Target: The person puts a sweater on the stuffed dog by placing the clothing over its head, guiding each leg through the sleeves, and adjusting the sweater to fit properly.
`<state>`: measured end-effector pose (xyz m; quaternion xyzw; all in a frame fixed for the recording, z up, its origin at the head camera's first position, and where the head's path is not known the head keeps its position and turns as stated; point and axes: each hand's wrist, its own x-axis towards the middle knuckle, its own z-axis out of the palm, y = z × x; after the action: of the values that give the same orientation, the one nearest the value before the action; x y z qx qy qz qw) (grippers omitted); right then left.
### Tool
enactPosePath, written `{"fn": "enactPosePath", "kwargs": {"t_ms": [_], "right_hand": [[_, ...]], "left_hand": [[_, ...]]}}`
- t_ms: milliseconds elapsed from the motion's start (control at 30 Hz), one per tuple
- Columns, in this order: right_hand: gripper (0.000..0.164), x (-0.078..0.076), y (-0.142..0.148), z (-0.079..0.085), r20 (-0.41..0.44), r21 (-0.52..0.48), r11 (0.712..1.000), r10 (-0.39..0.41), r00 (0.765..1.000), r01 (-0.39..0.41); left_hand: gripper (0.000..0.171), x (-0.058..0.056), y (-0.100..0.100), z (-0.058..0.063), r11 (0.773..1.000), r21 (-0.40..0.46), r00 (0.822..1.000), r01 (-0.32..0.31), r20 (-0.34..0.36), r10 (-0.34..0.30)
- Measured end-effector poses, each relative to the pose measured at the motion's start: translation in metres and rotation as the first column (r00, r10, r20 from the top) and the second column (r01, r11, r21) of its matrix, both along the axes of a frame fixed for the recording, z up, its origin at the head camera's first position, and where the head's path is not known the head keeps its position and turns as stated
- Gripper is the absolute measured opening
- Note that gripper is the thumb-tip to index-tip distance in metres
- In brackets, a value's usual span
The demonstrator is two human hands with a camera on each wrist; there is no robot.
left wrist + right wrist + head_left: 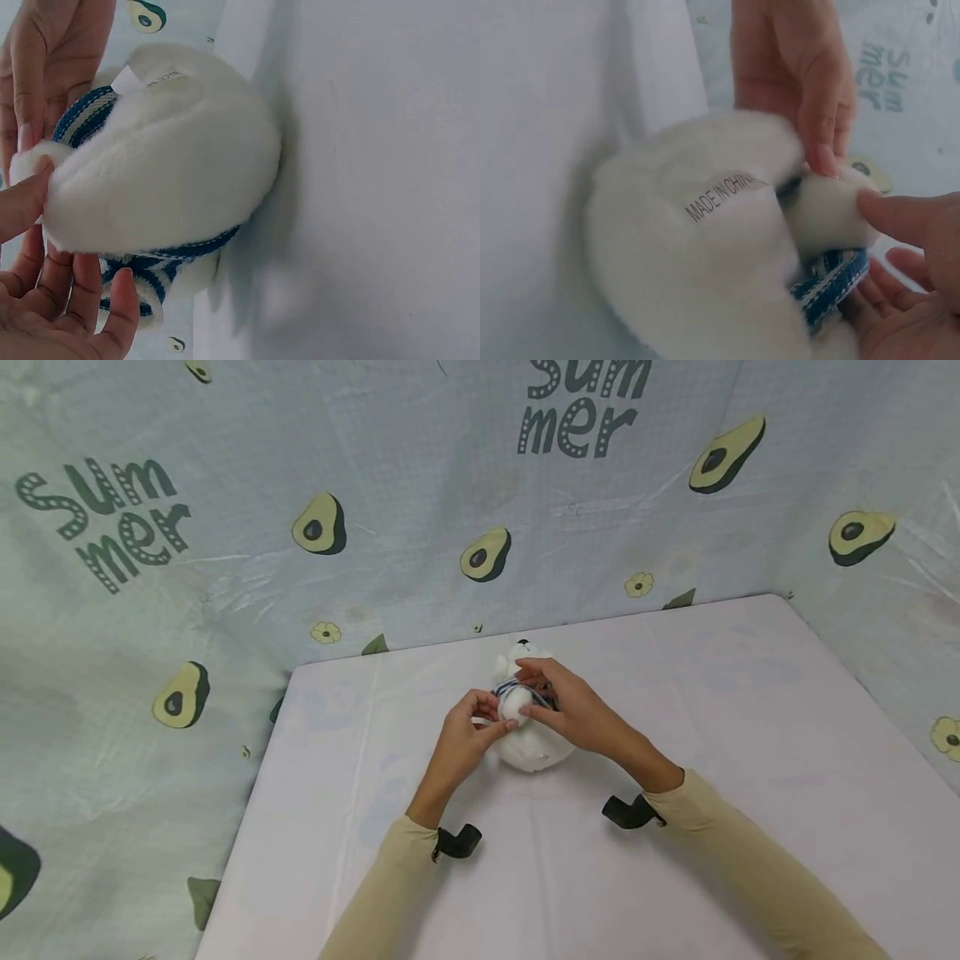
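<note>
A white plush toy bear (pixel 532 750) with a blue-and-white striped knit band (pixel 832 281) sits on the table, its dark nose pointing away from me. My left hand (pixel 467 737) holds a small rounded white part of the toy between thumb and fingers. From the other side my right hand (pixel 581 710) pinches the same part, thumb pressed on it and fingers over the striped band. The left wrist view has the toy's broad white underside (pixel 172 165) towards the camera. A printed label (pixel 724 196) shows in the right wrist view.
The pale table (pixel 390 860) spreads around the toy. Behind and beside it hangs a light sheet (pixel 420 485) printed with avocados, flowers and lettering. Dark curved devices (pixel 459 842) are worn at both wrists near the beige sleeves (pixel 382 885).
</note>
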<state>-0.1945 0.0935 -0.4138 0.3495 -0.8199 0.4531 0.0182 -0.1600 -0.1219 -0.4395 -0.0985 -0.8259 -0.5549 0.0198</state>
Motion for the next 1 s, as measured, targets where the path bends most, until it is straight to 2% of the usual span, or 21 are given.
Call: {"fn": "enactPosePath", "kwargs": {"t_ms": [167,367,467,600,767,867,933,1000], "right_hand": [[0.068,-0.002,-0.001,0.003,0.130,0.035,0.999,-0.042,0.991,0.038],[0.065,-0.004,-0.006,0.004,0.190,0.089,0.992,-0.104,0.976,0.088],[0.060,-0.005,-0.009,0.002,0.178,0.105,0.989,-0.126,0.976,0.108],[0.052,-0.004,-0.012,-0.001,0.118,0.125,0.980,-0.167,0.979,0.152],[0.040,-0.003,-0.018,-0.002,0.036,0.167,0.958,-0.242,0.970,0.233],[0.041,-0.003,-0.019,-0.004,-0.002,0.191,0.946,-0.265,0.964,0.260],[0.042,-0.003,-0.019,-0.005,-0.009,0.195,0.946,-0.262,0.965,0.259],[0.042,-0.003,-0.017,-0.005,0.005,0.184,0.952,-0.249,0.968,0.244]], "left_hand": [[0.014,0.000,-0.001,-0.001,1.000,-0.007,0.999,0.015,-0.034,-0.015],[0.010,0.003,0.001,0.004,0.998,0.019,0.993,0.051,-0.105,-0.049],[0.010,0.006,0.005,0.008,0.997,0.017,0.989,0.073,-0.133,-0.070],[0.010,0.012,0.011,0.009,0.996,0.004,0.977,0.089,-0.196,-0.087],[0.011,0.020,0.024,0.008,0.992,-0.072,0.937,0.101,-0.328,-0.120],[0.012,0.023,0.030,0.008,0.988,-0.117,0.917,0.099,-0.375,-0.136],[0.013,0.024,0.031,0.007,0.989,-0.119,0.917,0.086,-0.379,-0.125],[0.017,0.024,0.030,0.005,0.994,-0.083,0.929,0.064,-0.358,-0.090]]}}
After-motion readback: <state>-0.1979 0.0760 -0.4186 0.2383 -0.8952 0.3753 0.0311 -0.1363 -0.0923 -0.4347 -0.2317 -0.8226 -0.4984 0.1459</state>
